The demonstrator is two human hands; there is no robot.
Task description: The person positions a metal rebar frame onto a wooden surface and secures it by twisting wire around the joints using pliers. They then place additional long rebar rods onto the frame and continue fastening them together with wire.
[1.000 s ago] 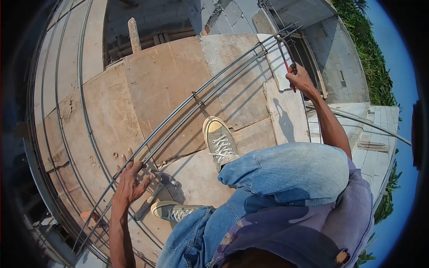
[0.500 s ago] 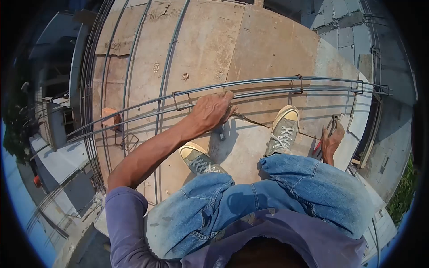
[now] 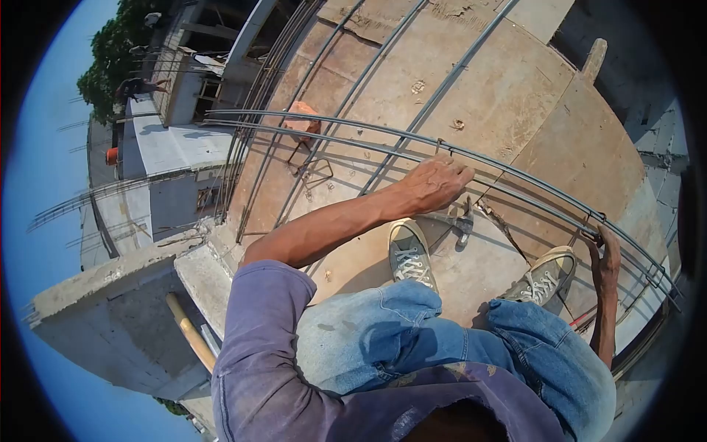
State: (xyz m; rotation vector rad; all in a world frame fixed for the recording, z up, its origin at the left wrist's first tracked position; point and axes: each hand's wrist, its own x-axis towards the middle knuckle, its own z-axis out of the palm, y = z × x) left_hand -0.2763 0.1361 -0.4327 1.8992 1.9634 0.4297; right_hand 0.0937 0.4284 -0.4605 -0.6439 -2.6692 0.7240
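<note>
Long steel bars (image 3: pixel 515 175), joined by small wire stirrups, run across in front of my shoes. My left hand (image 3: pixel 436 183) is closed around the bars near a stirrup, left of the middle. At the right, my right hand (image 3: pixel 605 254) touches the bars beside another stirrup (image 3: pixel 589 224), its fingers closed, though what they hold is too small to make out. A hammer (image 3: pixel 464 222) lies on the boards between my left shoe and the bars. Part of a red-handled tool (image 3: pixel 582 319) shows near my right forearm.
A broken brick (image 3: pixel 303 120) and loose stirrups (image 3: pixel 318 173) lie at the left. More bars (image 3: pixel 449 70) cross the boards beyond. A concrete ledge (image 3: pixel 118 272) borders the left side, with a drop past it. A person (image 3: pixel 140 88) is far off.
My right hand has moved from beside my right shoe up to the bars. The view has swung left and tilted. My left hand still holds the bars, and the hammer now shows clearly.
</note>
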